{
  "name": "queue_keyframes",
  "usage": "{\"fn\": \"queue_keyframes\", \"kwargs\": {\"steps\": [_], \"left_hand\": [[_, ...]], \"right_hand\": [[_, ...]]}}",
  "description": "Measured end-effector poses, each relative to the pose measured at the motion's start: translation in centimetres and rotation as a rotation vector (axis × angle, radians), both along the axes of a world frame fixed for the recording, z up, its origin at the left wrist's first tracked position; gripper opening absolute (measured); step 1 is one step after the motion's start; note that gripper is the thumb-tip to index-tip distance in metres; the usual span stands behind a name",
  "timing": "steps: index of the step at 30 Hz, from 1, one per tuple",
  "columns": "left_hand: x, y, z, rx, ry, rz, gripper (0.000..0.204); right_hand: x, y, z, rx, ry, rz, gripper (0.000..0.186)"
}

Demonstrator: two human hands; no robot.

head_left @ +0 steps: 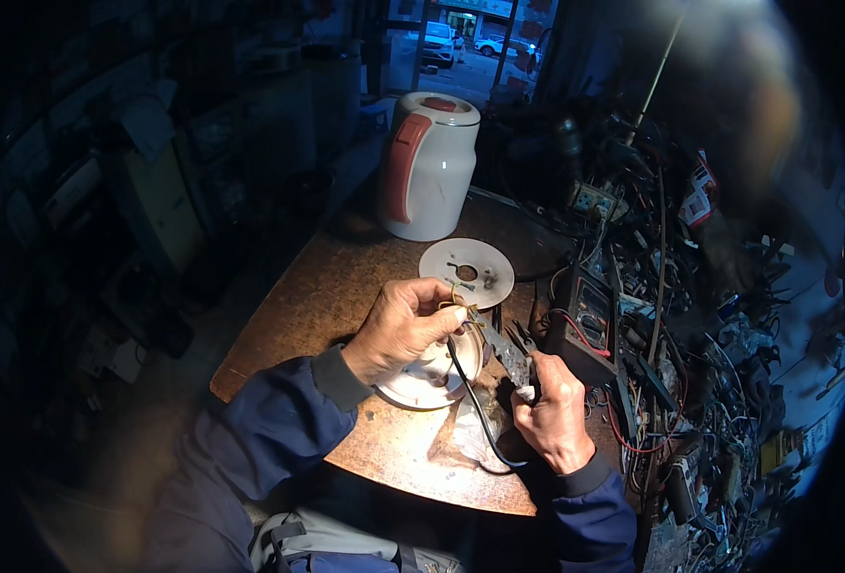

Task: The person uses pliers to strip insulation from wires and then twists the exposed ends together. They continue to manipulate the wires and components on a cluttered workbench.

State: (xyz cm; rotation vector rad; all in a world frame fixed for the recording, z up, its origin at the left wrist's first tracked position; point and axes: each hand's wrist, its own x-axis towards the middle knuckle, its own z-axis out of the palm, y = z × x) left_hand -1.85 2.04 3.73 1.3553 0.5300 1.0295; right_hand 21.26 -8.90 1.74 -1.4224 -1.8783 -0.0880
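Note:
My left hand (401,329) pinches thin wires (458,298) between thumb and fingertips, above a white round base (418,384) lying on the wooden table. From beside those wires a black cord (480,411) runs down across the base toward the table's near edge. My right hand (554,413) is closed around a pair of pliers (521,336); their dark jaws point up and left, apart from the wires. The grip is mostly hidden by my fingers. Just beyond my left hand rests a white round disc (491,272) with a hole in its middle and dark stains.
A white electric kettle (442,181) with a red handle stands at the table's (289,315) far end. To the right, a multimeter (590,320) with red leads sits beside a dense heap of cables and parts (690,382). A clear plastic bag (475,430) lies near the front.

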Motion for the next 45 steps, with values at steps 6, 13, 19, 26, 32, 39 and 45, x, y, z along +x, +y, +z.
{"fn": "queue_keyframes", "kwargs": {"steps": [6, 13, 19, 26, 32, 39, 45], "left_hand": [[0.3, -0.3, 0.1, 0.078, 0.079, 0.082, 0.012], [0.4, -0.1, 0.0, 0.110, 0.022, 0.093, 0.013], [0.9, -0.7, 0.0, 0.312, 0.141, 0.280, 0.011], [1.1, -0.8, -0.3, 0.379, 0.163, 0.356, 0.007], [1.3, -0.9, -0.4, 0.430, 0.178, 0.388, 0.004], [1.3, -1.0, -0.4, 0.468, 0.210, 0.430, 0.003], [1.4, -0.8, -0.6, 0.522, 0.239, 0.465, 0.004]], "right_hand": [[-0.4, -0.6, 0.6, -0.044, -0.023, -0.058, 0.046], [-0.5, -0.3, 1.0, -0.009, 0.007, -0.032, 0.047], [-0.4, -0.5, 0.7, -0.022, 0.001, -0.021, 0.053], [-1.2, -1.2, 1.3, -0.092, 0.045, -0.042, 0.046], [-1.5, -1.5, 1.9, -0.130, 0.057, -0.035, 0.046], [-1.1, -1.5, 1.6, -0.127, 0.047, 0.014, 0.045], [-0.9, -1.4, 1.4, -0.121, 0.064, 0.040, 0.039]]}}
